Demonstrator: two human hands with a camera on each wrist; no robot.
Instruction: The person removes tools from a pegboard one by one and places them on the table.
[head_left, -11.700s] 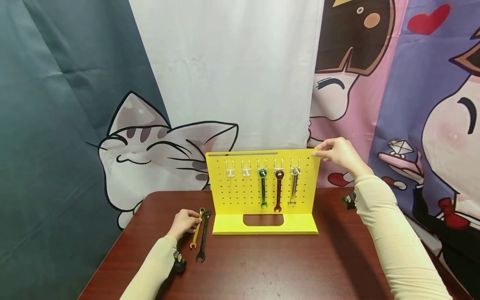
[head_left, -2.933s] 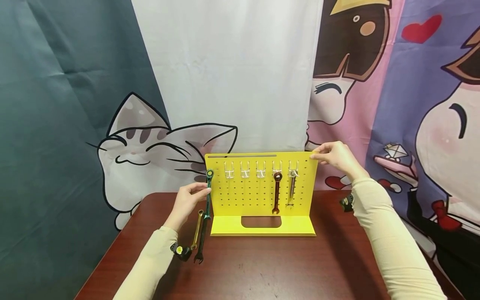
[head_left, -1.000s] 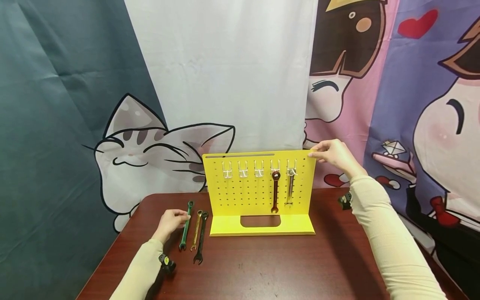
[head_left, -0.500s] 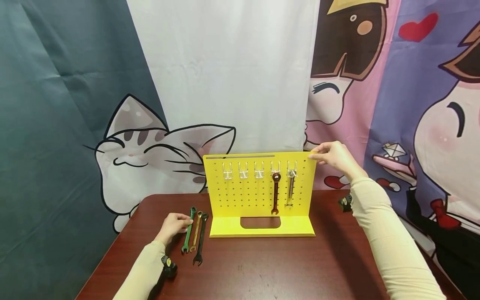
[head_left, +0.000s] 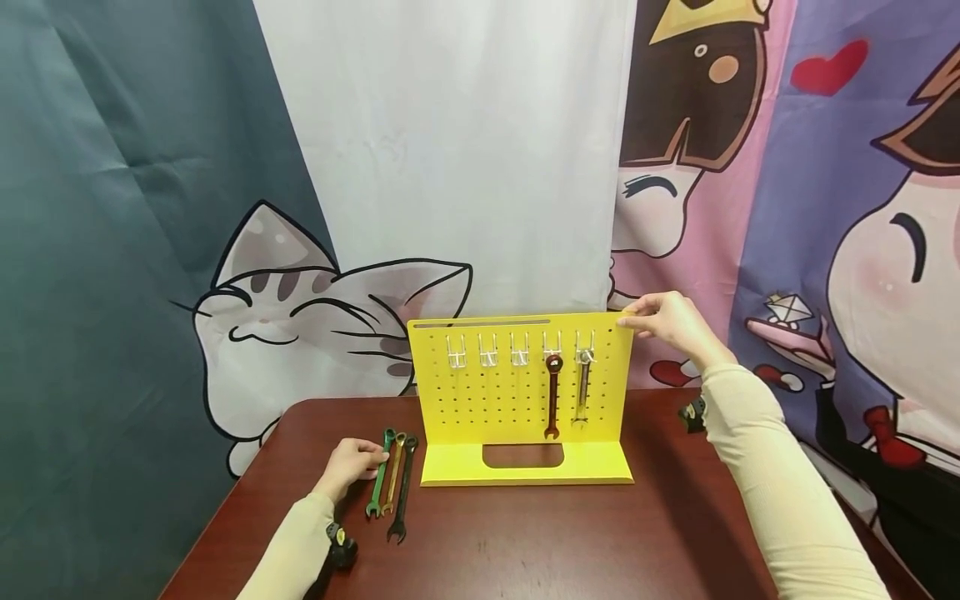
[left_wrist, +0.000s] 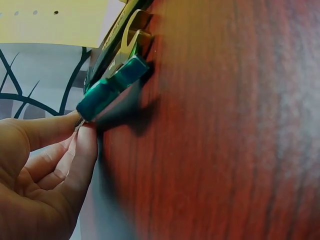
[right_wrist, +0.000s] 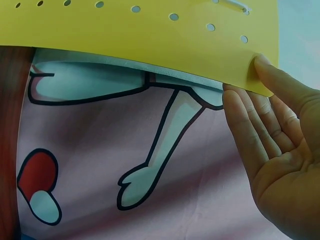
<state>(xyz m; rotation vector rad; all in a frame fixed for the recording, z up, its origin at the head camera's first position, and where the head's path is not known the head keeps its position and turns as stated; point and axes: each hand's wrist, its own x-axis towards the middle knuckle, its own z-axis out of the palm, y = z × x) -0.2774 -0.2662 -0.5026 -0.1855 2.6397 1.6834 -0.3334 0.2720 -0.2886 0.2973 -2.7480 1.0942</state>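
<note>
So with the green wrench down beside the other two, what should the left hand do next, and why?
Probably let go and reach for the red wrench on the pegboard: the left hand holds the green wrench, which lies flat on the table.

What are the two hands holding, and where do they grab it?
The left hand pinches the green wrench near its upper end. The right hand pinches the yellow pegboard at its top right corner.

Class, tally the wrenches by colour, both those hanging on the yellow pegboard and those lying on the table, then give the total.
Green wrench: 1
Gold wrench: 1
Black wrench: 1
Red wrench: 1
Silver wrench: 1
Total: 5
</note>
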